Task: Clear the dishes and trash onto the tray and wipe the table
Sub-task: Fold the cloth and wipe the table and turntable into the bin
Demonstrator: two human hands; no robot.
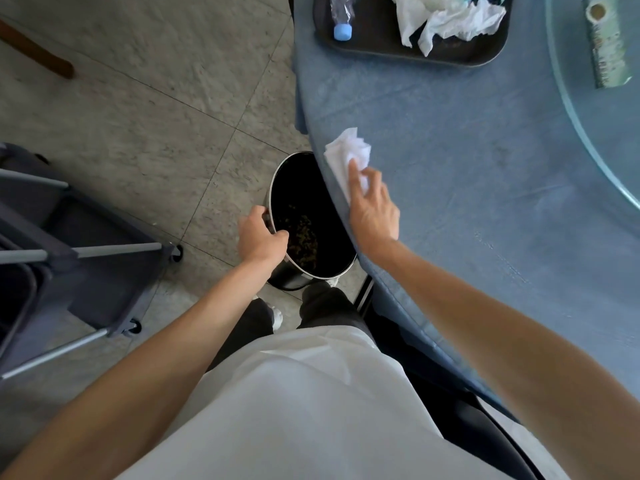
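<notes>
Step in hand, as judged: wiping crumbs off the bench edge into a bin held below it. Right hand (372, 209), centre of frame, presses a crumpled white tissue (348, 154) onto the blue bench (467, 168) right at its rim; fingers lie mostly straight over the paper, forefinger stretched forward, thumb side hidden, so the grip reads as a flat press rather than a pinch. Left hand (261, 237), just left of it and lower, has its grip curled round the rim of a dark round bin (311, 220), which sits tucked partly under the bench edge; brownish scraps show inside. At the top of the frame the dark tray (485, 53) rests on the bench, carrying a clear plastic bottle with a blue cap (341, 19) and a heap of crumpled white paper (450, 22); so clearing looks largely done. A green and white packet (607, 43) lies upper right on the glass turntable (588, 133), not on the tray. To do it well: keep the bin rim close under the bench edge where the tissue crosses, sweep toward the rim in short overlapping strokes with even pressure, and keep the tissue bunched so crumbs do not escape sideways. Risk: scraps falling between bin and bench onto the floor. A grey cart (86, 254) stands at left.
</notes>
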